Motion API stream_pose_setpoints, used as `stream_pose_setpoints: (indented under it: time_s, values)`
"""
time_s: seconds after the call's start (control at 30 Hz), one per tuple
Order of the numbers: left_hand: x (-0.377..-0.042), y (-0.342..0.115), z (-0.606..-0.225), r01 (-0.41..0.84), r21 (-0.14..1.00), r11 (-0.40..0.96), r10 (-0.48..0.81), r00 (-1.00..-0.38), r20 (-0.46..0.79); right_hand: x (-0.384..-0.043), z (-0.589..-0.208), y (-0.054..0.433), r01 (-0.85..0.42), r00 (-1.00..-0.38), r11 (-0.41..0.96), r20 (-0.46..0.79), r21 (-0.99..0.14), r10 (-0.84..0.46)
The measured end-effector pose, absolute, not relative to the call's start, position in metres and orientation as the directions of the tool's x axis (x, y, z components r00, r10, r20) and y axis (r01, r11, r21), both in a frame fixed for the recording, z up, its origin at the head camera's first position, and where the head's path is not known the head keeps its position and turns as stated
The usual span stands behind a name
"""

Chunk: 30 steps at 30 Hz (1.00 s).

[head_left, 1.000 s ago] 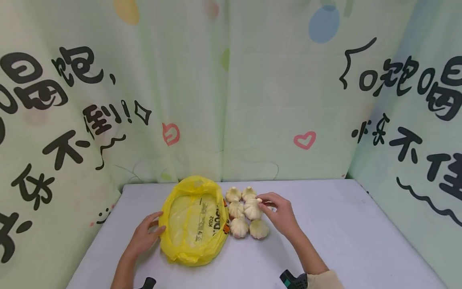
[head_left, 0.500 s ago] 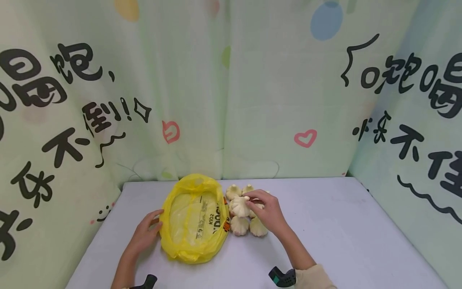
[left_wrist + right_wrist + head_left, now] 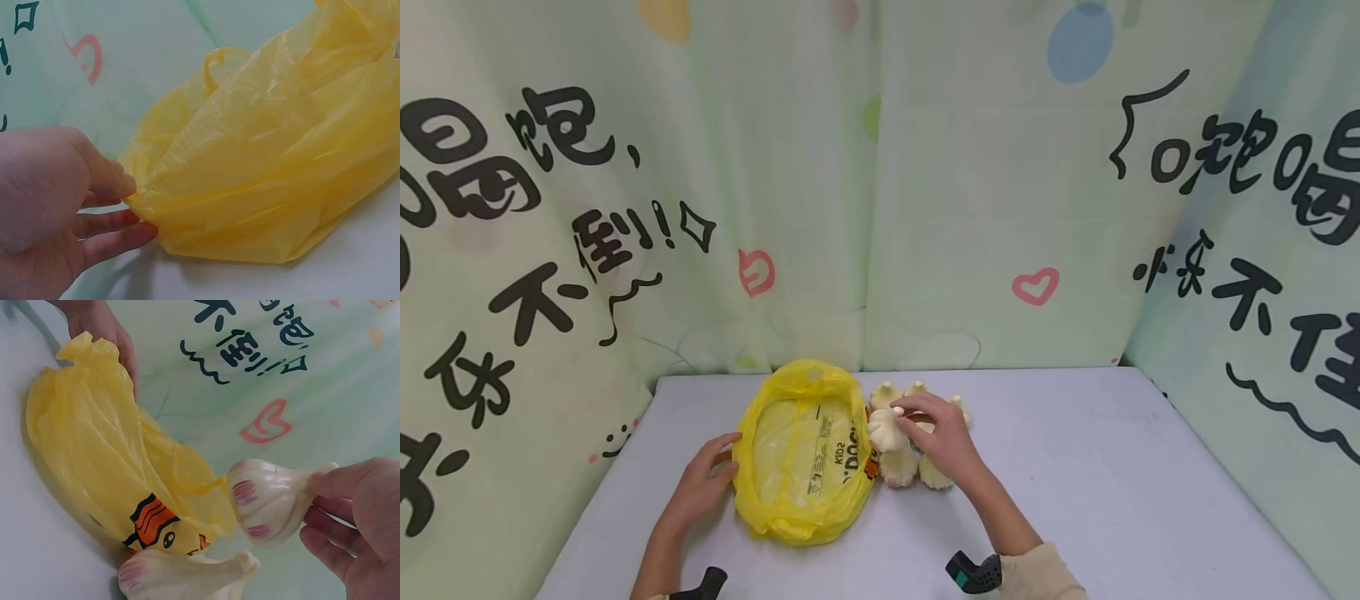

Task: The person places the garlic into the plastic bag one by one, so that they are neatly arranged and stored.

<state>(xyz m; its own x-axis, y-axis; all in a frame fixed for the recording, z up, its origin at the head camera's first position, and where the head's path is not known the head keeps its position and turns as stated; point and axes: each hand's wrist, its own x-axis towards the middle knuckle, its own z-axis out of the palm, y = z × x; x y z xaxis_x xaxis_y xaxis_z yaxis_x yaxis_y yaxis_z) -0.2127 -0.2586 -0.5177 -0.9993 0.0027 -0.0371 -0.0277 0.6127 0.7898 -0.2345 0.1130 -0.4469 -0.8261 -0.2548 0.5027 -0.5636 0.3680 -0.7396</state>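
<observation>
A yellow plastic bag (image 3: 801,532) sits on the table with its mouth spread wide and its inside facing up. My left hand (image 3: 696,487) pinches the bag's left side, thumb and fingertips at the film in the left wrist view. By its stem, my right hand (image 3: 946,437) holds a white garlic bulb (image 3: 265,501), purple-streaked at the base, between thumb and fingers. This bulb is raised beside the bag's right rim, over the other garlic bulbs (image 3: 898,468). Several of those bulbs stand on the table, partly covered by my right hand.
The white table (image 3: 1075,467) reaches back to a pale green curtain (image 3: 940,208) with black lettering and hearts. Another garlic bulb (image 3: 959,405) shows behind my right hand. Black wrist devices (image 3: 973,573) sit at both wrists.
My right hand has lifted the garlic bulb out of the group and carried it left toward the bag's rim. My left hand keeps its place on the bag.
</observation>
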Motion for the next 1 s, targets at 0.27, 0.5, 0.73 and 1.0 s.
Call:
stream_pose_setpoints:
  time_s: [0.27, 0.5, 0.73, 1.0]
  values:
    - [-0.210, -0.258, -0.513, -0.004, 0.791, 0.611, 0.013, -1.000, -0.016, -0.235, -0.443, 0.103, -0.547, -0.837, 0.366, 0.478, -0.753, -0.267]
    - [-0.211, -0.258, -0.514, -0.019, 0.794, 0.608, 0.006, -1.000, -0.029, -0.237, -0.446, 0.096, -0.547, -0.835, 0.351, 0.467, -0.760, -0.290]
    - [-0.213, -0.258, -0.515, -0.006, 0.794, 0.607, 0.006, -1.000, -0.012, -0.240, -0.448, 0.089, -0.572, -0.818, 0.326, 0.496, -0.753, -0.292]
    - [-0.212, -0.258, -0.515, -0.001, 0.798, 0.602, 0.001, -1.000, -0.002, -0.242, -0.452, 0.081, -0.561, -0.825, 0.326, 0.480, -0.761, -0.298]
